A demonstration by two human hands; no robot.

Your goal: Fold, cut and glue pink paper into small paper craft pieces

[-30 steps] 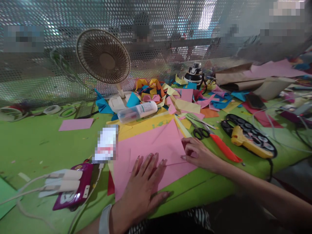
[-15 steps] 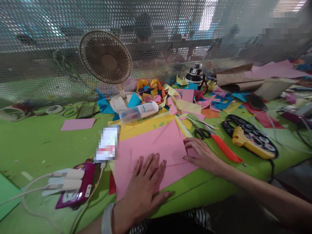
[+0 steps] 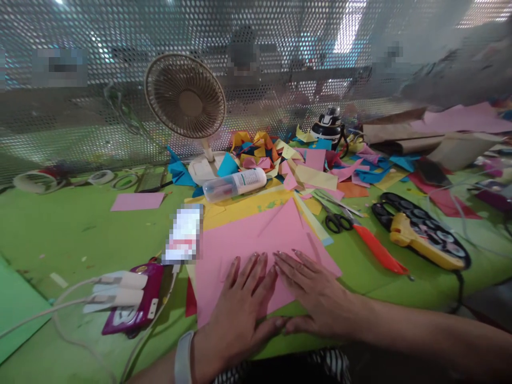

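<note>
Pink paper (image 3: 248,234) lies on the green tabletop in front of me, over yellow sheets (image 3: 218,216). My left hand (image 3: 242,304) rests flat on its near part, fingers stretched out. Beside it my right hand (image 3: 314,293) also lies flat on the paper, fingers extended and pointing up and left. The thumbs and index fingers of both hands nearly meet. Neither hand grips anything. Both palms cover the paper's near edge, and a smaller folded piece partly under them is hard to make out.
To the left are a phone (image 3: 184,234) and a purple extension socket (image 3: 138,298). To the right lie scissors (image 3: 340,223), an orange-handled tool (image 3: 380,250) and a yellow gun-shaped tool (image 3: 426,245) on a black power strip. Behind stand a plastic bottle (image 3: 252,181), paper scraps (image 3: 316,176) and a fan (image 3: 190,101).
My right hand has moved left from the paper's right side to beside my left hand. The left hand stays flat on the paper. The view has shifted slightly.
</note>
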